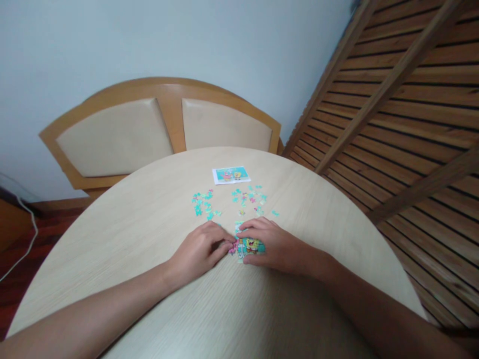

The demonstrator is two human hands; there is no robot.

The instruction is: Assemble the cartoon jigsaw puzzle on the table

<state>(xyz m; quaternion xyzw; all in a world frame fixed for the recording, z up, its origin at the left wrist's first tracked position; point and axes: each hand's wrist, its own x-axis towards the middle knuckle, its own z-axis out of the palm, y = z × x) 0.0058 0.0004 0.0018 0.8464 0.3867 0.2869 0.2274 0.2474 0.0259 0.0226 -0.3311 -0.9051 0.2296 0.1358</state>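
1. Head view: my left hand (200, 249) lies palm-down on the round worktop (149, 224), fingers curled together with the tips against the left edge of the assembled puzzle patch (250, 245). It seems to press there rather than clamp; whether a piece sits under the fingertips I cannot tell.
2. My right hand (275, 244) rests over the patch's right side, fingers together and bent, thumb along its top edge. I judge it is bracing the patch so it does not slide on the smooth surface.
3. The patch is small and flat, printed in teal, yellow and pink, lying between my two hands near the worktop's middle.
4. Beyond it, the loose pieces (204, 203) lie scattered in two clusters, mostly teal with knobbed outlines, within easy reach.
5. Further back lies the reference picture (231, 175), a thin glossy rectangle, probably kept there for checking.
6. The worktop is pale wood-grain laminate; behind it stands a curved bench back (164, 124) with cream pads.
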